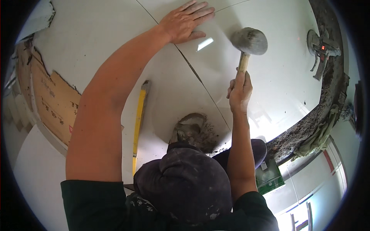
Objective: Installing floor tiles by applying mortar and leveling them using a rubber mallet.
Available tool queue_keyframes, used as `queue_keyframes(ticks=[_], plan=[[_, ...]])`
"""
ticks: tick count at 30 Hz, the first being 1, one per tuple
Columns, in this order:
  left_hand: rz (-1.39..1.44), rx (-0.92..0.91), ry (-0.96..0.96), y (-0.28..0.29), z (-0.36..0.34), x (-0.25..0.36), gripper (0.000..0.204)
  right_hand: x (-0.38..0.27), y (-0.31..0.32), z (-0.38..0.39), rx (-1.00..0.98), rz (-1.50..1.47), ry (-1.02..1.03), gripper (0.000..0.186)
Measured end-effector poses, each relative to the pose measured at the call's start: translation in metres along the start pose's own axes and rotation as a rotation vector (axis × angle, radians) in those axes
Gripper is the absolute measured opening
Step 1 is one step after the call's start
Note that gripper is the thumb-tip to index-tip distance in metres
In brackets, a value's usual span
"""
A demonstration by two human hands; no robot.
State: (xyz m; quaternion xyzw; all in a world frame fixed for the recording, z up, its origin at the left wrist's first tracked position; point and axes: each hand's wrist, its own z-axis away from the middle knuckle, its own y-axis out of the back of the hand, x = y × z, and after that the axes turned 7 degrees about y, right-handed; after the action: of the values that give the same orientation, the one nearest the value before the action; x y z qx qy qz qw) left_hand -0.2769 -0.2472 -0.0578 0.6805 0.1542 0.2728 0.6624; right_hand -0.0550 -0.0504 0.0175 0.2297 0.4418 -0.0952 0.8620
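My left hand (186,23) lies with fingers spread on a glossy white floor tile (277,88), beside a dark joint line between tiles. My right hand (239,88) grips the wooden handle of a mallet (249,40) with a large, dusty grey head, held right of my left hand; whether the head touches the tile I cannot tell. A yellow level (138,123) lies along the left side of my body. A dusty shoe (184,131) shows beyond my dark knee (181,184), with grey debris around it.
At the right lie a suction-cup tool (323,50) with a small red display, a strip of rough mortar (293,129) along the tile edge, an olive cloth (316,140) and a green box (269,177). At the left are torn cardboard (54,107) and a white piece (32,19).
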Motion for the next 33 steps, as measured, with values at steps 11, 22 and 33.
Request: queue_keyframes(ticks=[11, 22, 33], plan=[[0.006, 0.349, 0.578, -0.013, 0.102, -0.036, 0.078, 0.015, 0.014, -0.008, -0.125, 0.03, 0.029, 0.054], [0.062, -0.029, 0.256, 0.004, 0.177, -0.007, 0.071, 0.01, 0.006, 0.005, -0.043, 0.031, 0.037, 0.048], [0.125, -0.054, 0.475, -0.006, 0.326, 0.025, 0.075, 0.043, 0.005, 0.124, -0.592, 0.386, 0.67, 0.041]])
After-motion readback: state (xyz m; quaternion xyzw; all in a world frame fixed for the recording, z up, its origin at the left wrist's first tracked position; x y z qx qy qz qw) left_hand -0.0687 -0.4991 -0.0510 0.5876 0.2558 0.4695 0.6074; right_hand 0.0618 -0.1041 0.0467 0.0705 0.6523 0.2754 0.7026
